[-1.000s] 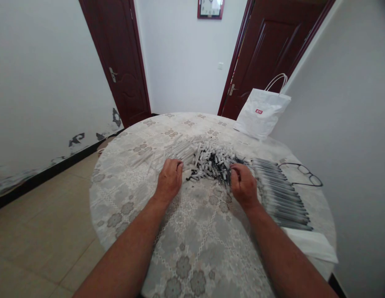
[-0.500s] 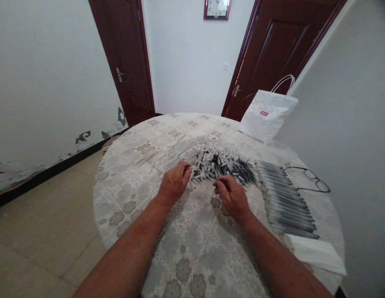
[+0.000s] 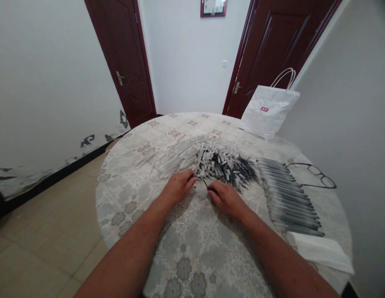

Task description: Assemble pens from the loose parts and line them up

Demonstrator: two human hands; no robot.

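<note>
My right hand (image 3: 225, 196) is closed in a pinch on a thin black pen refill (image 3: 205, 182), whose tip points up and left toward my other hand. Just across a small gap, my left hand (image 3: 178, 186) has its thumb and fingers pressed together; what they hold is too small to make out. Beyond the left fingers lies a heap of clear pen tubes (image 3: 176, 159). Short white pieces (image 3: 222, 149) are piled in the middle, mixed with black refills (image 3: 246, 169) at the right of the heap.
A row of dark-tipped pens (image 3: 288, 194) lies on the table's right side, with eyeglasses (image 3: 319, 176) beside it. Nearer is a folded white packet (image 3: 319, 250). A white paper bag (image 3: 270, 111) stands at the back right. A patterned cloth (image 3: 183, 240) covers the round table.
My right hand has moved left and its black refill now points toward my left hand. The left hand has shifted slightly down, and the hands are closer together.
</note>
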